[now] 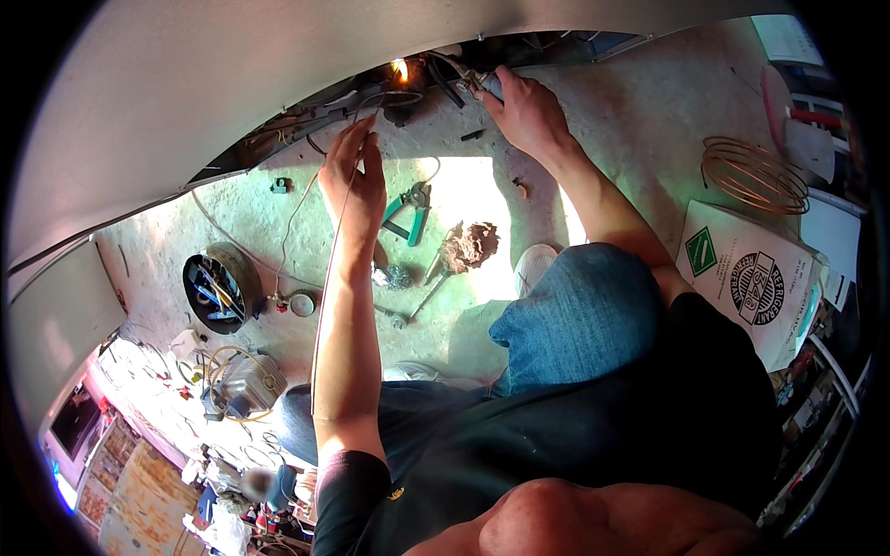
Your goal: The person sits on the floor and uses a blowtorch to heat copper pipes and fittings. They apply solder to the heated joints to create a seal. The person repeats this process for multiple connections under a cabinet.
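Note:
My left hand (354, 171) pinches a long thin rod (326, 296) that trails back along my forearm; its front end reaches toward the opening in a large pale cabinet (232, 83). In my right hand (528, 113) is a gas torch (489, 86), its hose and fittings partly hidden by my fingers. An orange flame (400, 69) burns inside the opening, above a dark rounded part (402, 96). Below my hands lie green-handled pliers (409, 213), a brown crumpled rag (471, 246) and a dark small piece (473, 135) on the concrete floor.
A round black tub of tools (246, 278) stands at left, near a thin hose with a small gauge (302, 303). A silver machine (255, 382) sits behind it. To the right are a coil of copper tube (718, 171) and a white cardboard box (697, 273).

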A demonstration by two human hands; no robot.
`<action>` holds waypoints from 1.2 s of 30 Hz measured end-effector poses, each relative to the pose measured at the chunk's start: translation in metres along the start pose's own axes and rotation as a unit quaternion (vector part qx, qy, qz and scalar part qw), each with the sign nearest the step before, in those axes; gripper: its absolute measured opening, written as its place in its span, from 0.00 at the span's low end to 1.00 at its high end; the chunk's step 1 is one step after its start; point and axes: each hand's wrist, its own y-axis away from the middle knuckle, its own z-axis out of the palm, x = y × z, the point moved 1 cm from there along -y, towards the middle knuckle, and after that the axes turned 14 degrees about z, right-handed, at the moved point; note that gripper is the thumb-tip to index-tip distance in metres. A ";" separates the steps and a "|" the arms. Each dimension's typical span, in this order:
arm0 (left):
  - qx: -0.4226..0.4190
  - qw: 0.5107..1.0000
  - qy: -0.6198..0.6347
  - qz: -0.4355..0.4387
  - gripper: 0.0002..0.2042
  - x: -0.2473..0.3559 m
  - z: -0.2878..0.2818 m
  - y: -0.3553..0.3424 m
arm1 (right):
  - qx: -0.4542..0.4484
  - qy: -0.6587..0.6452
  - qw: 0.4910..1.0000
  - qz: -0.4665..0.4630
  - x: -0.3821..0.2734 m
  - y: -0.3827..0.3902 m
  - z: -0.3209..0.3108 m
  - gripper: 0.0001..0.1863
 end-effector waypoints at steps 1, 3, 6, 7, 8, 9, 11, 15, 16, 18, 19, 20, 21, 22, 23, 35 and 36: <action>0.000 1.000 0.001 -0.007 0.12 0.000 0.000 0.000 | -0.002 0.000 1.000 0.001 -0.001 0.000 -0.001 0.18; 0.000 1.000 0.003 -0.021 0.12 -0.001 -0.001 0.000 | 0.003 0.001 1.000 -0.002 0.000 0.000 0.000 0.18; 0.007 1.000 -0.003 -0.005 0.12 -0.003 0.001 -0.001 | 0.013 0.003 1.000 -0.009 0.003 0.000 0.004 0.18; 0.007 1.000 -0.003 -0.004 0.12 -0.004 0.001 -0.001 | 0.011 0.003 1.000 -0.008 0.003 0.000 0.004 0.18; 0.008 1.000 -0.003 -0.003 0.13 -0.004 0.002 -0.001 | 0.009 0.003 1.000 -0.008 0.002 0.000 0.004 0.18; 0.008 1.000 -0.004 -0.002 0.13 -0.004 0.002 -0.001 | 0.006 0.001 1.000 -0.005 0.002 0.001 0.004 0.18; 0.009 1.000 -0.003 -0.003 0.13 -0.006 0.003 -0.001 | 0.000 -0.002 1.000 0.000 0.000 0.001 0.002 0.18; 0.001 1.000 -0.007 0.002 0.13 -0.006 0.003 -0.001 | 0.008 0.004 1.000 -0.005 0.001 0.001 0.003 0.18; 0.004 1.000 -0.001 -0.005 0.13 -0.006 0.003 -0.001 | 0.011 0.007 1.000 -0.008 0.001 0.001 0.003 0.19; 0.009 1.000 0.013 -0.019 0.13 -0.005 0.002 -0.001 | 0.015 0.009 1.000 -0.012 0.002 0.001 0.002 0.19; 0.008 1.000 0.006 -0.014 0.13 -0.007 0.002 -0.001 | 0.015 0.006 1.000 -0.014 0.001 0.001 0.003 0.19; 0.008 1.000 0.000 -0.009 0.13 -0.010 0.002 0.000 | 0.015 0.003 1.000 -0.015 0.001 0.000 0.003 0.19; 0.008 1.000 -0.007 -0.004 0.13 -0.011 0.002 0.000 | 0.012 0.002 1.000 -0.014 0.000 0.000 0.004 0.19; 0.006 1.000 0.001 -0.012 0.13 -0.010 0.002 0.000 | 0.011 0.001 1.000 -0.013 0.000 0.000 0.003 0.19; 0.005 1.000 0.008 -0.020 0.13 -0.007 0.002 -0.001 | 0.009 0.000 1.000 -0.011 0.000 0.000 0.003 0.19; 0.000 1.000 -0.009 -0.014 0.12 -0.001 -0.001 0.000 | 0.008 0.004 1.000 -0.009 0.001 0.001 0.000 0.17; 0.000 1.000 -0.009 -0.014 0.12 -0.001 -0.001 0.000 | 0.009 0.003 1.000 -0.011 0.001 0.001 0.000 0.17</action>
